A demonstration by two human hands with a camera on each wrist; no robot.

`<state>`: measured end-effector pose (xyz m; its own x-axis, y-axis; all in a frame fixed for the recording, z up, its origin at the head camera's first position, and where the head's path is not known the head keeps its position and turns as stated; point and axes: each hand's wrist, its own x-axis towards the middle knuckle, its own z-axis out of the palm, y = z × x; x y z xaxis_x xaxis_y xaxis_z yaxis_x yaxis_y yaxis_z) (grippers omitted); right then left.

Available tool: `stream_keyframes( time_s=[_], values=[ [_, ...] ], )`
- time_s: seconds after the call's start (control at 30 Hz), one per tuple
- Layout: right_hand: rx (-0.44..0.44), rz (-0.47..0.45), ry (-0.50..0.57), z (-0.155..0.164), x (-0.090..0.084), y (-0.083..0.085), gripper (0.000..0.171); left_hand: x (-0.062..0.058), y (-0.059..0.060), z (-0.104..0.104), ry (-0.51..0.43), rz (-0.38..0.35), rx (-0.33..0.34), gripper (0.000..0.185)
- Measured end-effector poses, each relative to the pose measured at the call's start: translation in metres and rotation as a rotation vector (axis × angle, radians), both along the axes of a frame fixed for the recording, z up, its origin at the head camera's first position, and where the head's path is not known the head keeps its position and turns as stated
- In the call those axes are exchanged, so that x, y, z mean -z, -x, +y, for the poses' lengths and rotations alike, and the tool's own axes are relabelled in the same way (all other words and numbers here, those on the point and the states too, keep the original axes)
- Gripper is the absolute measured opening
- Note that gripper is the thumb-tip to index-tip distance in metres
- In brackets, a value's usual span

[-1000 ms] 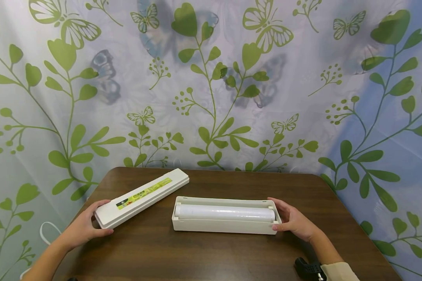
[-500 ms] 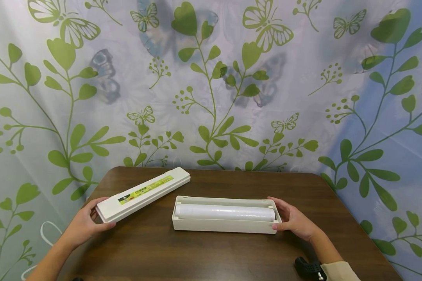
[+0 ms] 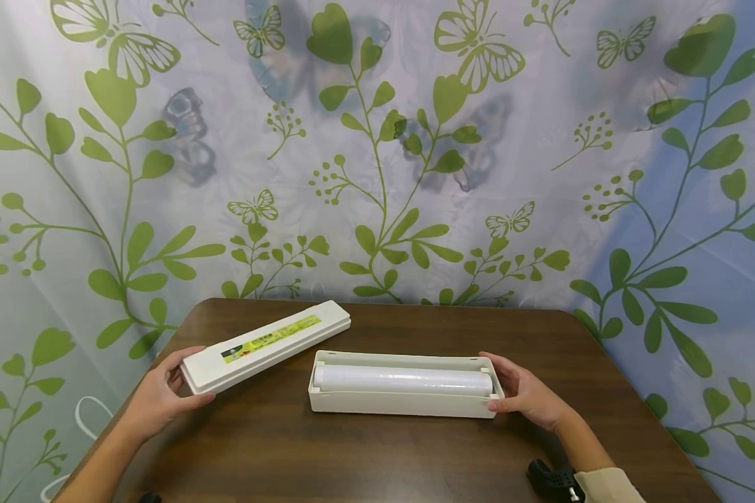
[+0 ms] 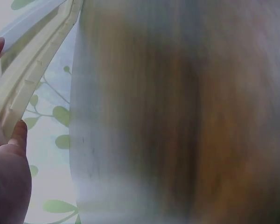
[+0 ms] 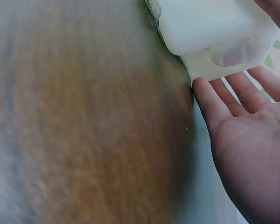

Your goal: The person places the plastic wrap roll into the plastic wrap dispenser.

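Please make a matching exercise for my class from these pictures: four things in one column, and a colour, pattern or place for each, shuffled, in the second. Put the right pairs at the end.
Things:
1. lid
2. roll
3. table
4. curtain

Descriptions:
A. lying inside the open box
B. printed with green leaves and butterflies
C. gripped at one end by the left hand
D. dark brown

Right pairs: 1-C, 2-A, 3-D, 4-B
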<state>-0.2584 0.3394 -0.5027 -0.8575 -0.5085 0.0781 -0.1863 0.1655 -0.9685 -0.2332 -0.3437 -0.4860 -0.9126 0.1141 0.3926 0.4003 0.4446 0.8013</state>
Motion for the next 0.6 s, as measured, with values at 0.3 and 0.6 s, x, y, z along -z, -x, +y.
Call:
stream_keyframes(
  time_s=[0.3,0.6],
  values=[
    [-0.015,0.011,0.007,0.000,0.002,0.001,0.095,-0.001,0.002,0.011,-0.025,0.018,0.000,0.080],
    [-0.016,0.006,0.012,0.001,0.002,0.002,0.094,-0.005,0.009,0.027,-0.134,0.038,0.050,0.080]
  ],
)
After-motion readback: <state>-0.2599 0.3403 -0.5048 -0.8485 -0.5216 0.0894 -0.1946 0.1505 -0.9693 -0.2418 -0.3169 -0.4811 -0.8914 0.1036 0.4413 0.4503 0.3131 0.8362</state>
